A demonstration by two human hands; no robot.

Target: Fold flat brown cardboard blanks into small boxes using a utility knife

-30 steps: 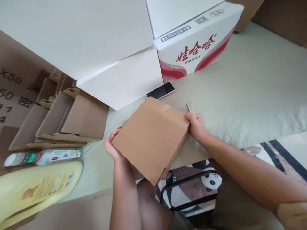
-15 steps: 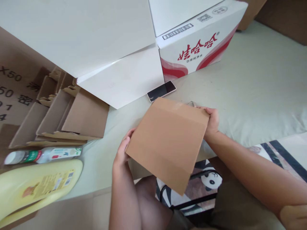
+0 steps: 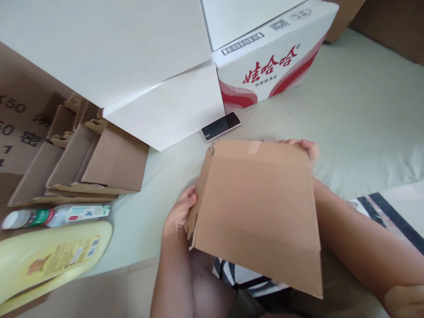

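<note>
A small brown cardboard box (image 3: 258,207) is held up between both hands, tilted toward me, with a strip of clear tape near its far edge. My left hand (image 3: 179,212) grips its left side, fingers curled round the edge. My right hand (image 3: 306,148) holds the far right corner, and only its fingertips show over the cardboard. The box hides most of my right hand and the panda-print fabric below.
A phone (image 3: 221,126) lies face up on the pale floor by a white and red printed carton (image 3: 271,66). Large white boxes (image 3: 132,66) stand behind. Folded brown cartons (image 3: 89,163), a bottle (image 3: 56,216) and a yellow container (image 3: 49,260) lie at left.
The box has been lifted, turned and tipped toward me, and fills more of the view. My right hand moved to its far right corner; the left hand slid along its left edge.
</note>
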